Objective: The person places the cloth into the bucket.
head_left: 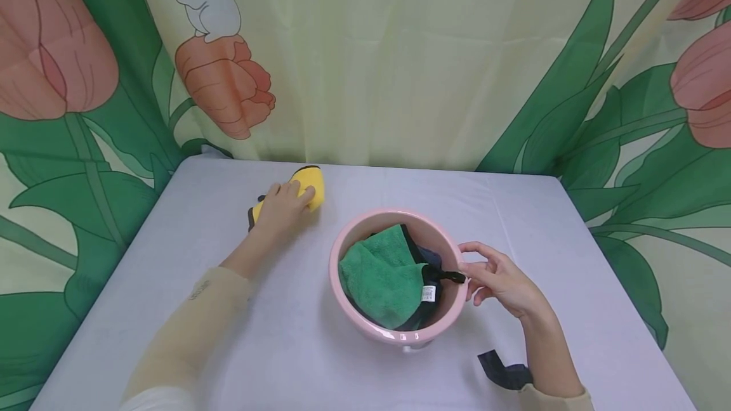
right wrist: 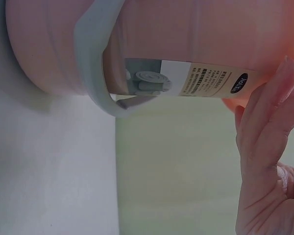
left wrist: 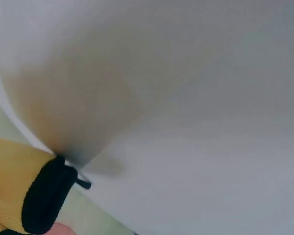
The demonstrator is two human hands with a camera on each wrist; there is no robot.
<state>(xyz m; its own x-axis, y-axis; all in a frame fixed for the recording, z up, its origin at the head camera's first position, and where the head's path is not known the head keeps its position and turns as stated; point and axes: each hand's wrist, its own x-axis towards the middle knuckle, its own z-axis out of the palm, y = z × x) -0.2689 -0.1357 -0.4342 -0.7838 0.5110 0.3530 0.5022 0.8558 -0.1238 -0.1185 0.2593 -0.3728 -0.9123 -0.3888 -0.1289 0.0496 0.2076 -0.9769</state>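
My left hand (head_left: 284,209) grips a folded yellow cloth (head_left: 311,184) with black edging, at the table's back left. The left wrist view shows the yellow cloth (left wrist: 14,181) with a small black loop. A pink bucket (head_left: 335,271) stands upright at the middle of the table. Inside it lies a green cloth (head_left: 379,271) with black edging and a white tag. Beside that, a dark blue piece partly shows. At the bucket's right rim, the relaxed fingers of my right hand (head_left: 505,281) touch the outside, close to a black loop (head_left: 454,276) hanging there.
The white-covered table (head_left: 274,360) ends at a printed curtain (head_left: 371,81). A black strap (head_left: 502,370) sticks out by the right wrist. On the bucket's side, the right wrist view shows a grey handle (right wrist: 90,54) and a paper label (right wrist: 203,78).
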